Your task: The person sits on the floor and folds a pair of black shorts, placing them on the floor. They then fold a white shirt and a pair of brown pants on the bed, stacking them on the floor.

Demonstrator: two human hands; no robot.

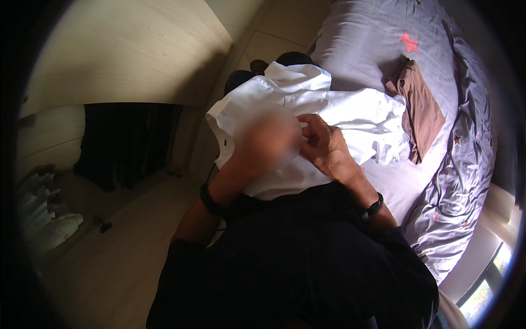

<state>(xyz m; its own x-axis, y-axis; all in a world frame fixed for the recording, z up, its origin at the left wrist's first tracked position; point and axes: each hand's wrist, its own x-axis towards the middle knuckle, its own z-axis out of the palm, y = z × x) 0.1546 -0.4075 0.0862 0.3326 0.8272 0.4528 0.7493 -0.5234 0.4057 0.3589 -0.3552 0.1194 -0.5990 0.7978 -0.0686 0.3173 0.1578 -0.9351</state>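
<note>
A white shirt (350, 118) lies spread over my lap and across onto the bed. My left hand (268, 137) is over its middle, smeared by a blur that hides the fingers. Close beside it on the right, my right hand (324, 143) is closed, with thumb and fingers bent into a pinch and a bit of white cloth showing at the fingertips. The hands nearly meet over the cloth. Whatever lies under the left hand is hidden.
On the right is a bed with a grey-purple star-patterned sheet (372, 44). A folded brown garment (421, 109) and a rumpled quilt (460, 181) lie on it. A pale wooden panel (126, 49) stands at left, above a dark opening (129, 142). White crumpled material (52, 219) sits at far left.
</note>
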